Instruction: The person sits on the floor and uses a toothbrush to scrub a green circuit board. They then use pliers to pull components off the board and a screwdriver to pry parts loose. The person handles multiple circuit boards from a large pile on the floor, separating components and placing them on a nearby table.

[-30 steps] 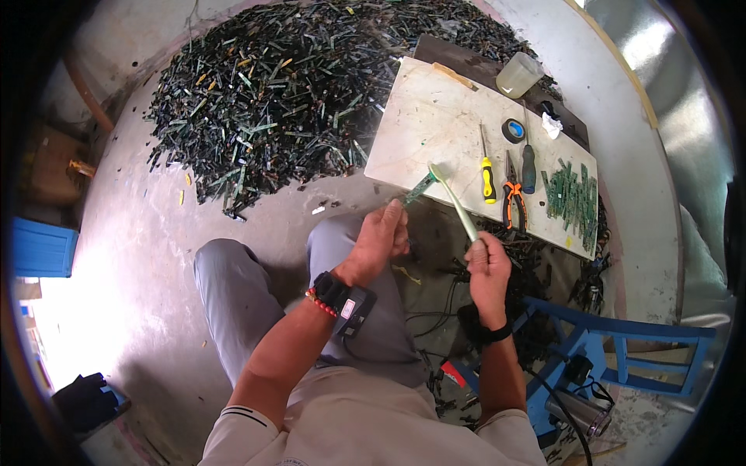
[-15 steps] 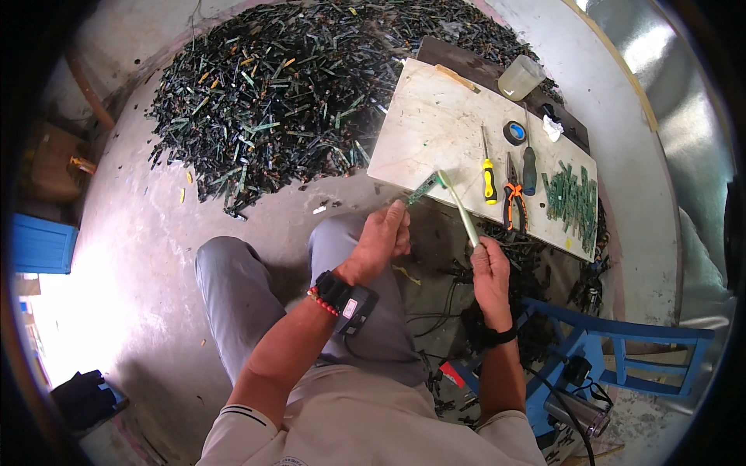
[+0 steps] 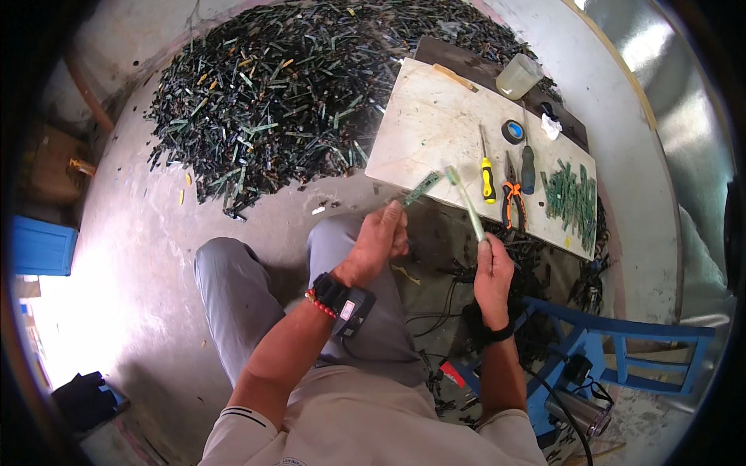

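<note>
Fingers of the left hand (image 3: 382,234) pinch a green strip (image 3: 422,189) by its near end at the counter (image 3: 423,116), likely leaving the far end exposed, while the right hand (image 3: 492,277) grips a pale brush (image 3: 470,205) low, head just beside it.

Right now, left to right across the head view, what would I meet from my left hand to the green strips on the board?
Left hand, green strip in it, pale green brush, yellow-handled screwdriver, orange-and-black pliers, dark-handled screwdriver, cluster of green strips.

Board (image 3: 416,109) with pliers (image 3: 512,191), 2 screwdrivers (image 3: 488,183), strips (image 3: 573,196)
</note>
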A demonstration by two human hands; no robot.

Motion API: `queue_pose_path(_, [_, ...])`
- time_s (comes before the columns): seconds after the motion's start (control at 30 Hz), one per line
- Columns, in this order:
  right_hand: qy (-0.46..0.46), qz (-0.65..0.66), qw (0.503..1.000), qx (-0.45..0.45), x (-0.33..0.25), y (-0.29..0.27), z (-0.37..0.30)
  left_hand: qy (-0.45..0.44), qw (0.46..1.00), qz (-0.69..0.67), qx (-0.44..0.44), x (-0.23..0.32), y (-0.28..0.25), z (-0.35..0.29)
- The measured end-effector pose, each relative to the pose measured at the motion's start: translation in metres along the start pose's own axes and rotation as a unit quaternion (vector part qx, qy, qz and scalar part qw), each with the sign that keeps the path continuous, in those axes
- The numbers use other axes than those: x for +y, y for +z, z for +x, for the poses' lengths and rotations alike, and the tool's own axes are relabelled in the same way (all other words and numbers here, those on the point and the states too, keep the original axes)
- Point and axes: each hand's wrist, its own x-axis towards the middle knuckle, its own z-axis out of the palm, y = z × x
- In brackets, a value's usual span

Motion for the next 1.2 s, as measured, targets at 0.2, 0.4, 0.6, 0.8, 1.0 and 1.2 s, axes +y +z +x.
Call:
queue_pose_path(0.2, [-0.045,0.03,0.999,-0.008,0.001,0.0,0.0,-0.007,1.0,-0.008,0.008,0.0,0.001,0.001])
queue_pose_path(0.4, [-0.142,0.016,0.989,-0.035,0.004,0.005,-0.001,-0.001,1.0,-0.018,-0.01,-0.001,-0.002,0.0])
queue_pose_path(0.6, [-0.115,0.024,0.993,-0.021,0.003,-0.001,0.001,-0.006,1.0,-0.023,-0.008,0.001,0.0,-0.003])
queue_pose_path(0.8, [-0.117,0.035,0.992,-0.001,0.009,-0.004,0.005,0.007,1.0,-0.008,-0.013,0.001,0.001,-0.005])
queue_pose_path(1.0, [0.017,0.2,0.98,0.013,-0.004,-0.016,0.016,0.003,0.999,-0.007,-0.035,0.003,0.0,-0.009])
queue_pose_path(1.2, [0.113,0.401,0.905,-0.085,-0.04,0.013,0.031,-0.037,0.994,-0.01,-0.101,0.01,0.003,-0.017])
